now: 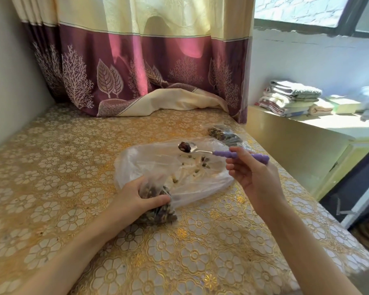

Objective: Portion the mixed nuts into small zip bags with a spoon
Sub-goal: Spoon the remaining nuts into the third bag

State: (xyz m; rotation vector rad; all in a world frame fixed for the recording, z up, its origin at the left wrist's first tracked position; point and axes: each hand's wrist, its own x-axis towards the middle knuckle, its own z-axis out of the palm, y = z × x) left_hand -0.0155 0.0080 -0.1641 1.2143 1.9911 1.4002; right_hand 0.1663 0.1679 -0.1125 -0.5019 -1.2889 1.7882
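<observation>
Purple-handled spoon [222, 153], pinched by the right hand [254, 173], hovers above the limp big bag [168, 165]; left hand [134, 196] grips the floppy zip bag [158, 207] at its mouth

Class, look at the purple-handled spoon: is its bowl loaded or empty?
Loaded. The spoon, held by the right hand, carries a few dark nuts above the large clear bag.

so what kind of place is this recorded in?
Most likely a home, perhaps a bedroom or living room: a table under a gold floral cover, a cream-and-maroon curtain draped onto it, and folded towels stacked on a low cabinet by the window.
</observation>
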